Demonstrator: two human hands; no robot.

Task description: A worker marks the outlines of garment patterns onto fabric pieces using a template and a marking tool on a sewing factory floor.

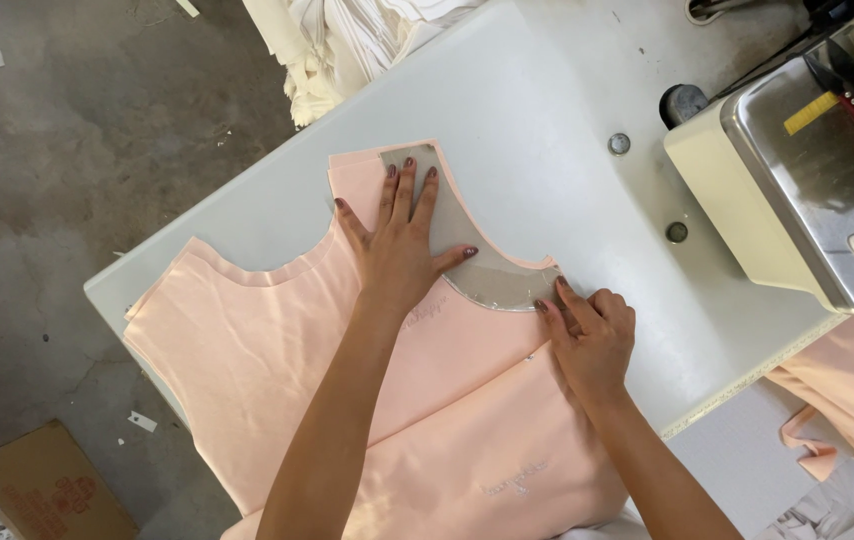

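1. Table [547, 150]: pale grey-white top; its near right edge runs under the right arm.
2. Fabric [277, 360]: peach garment piece, flat on the table, hanging over the near-left edge. Looks soft, light and limp, likely to wrinkle or slide if dragged; best handled by pressing flat or pinching at a cut edge.
3. Machine [797, 170]: cream body with a steel plate, at the far right corner.
4. Template [492, 275]: grey curved piece on the fabric's armhole curve, near the table's middle. Looks thin and stiff, probably shifts easily on cloth; hold it down from above.
5. Left hand [402, 250]: palm down, fingers spread flat, pressing on the template's upper part.
6. Right hand [592, 335]: fingers curled, tips pressed together on the template's lower right end.
7. Cardboard box [47, 490]: on the floor, bottom left.
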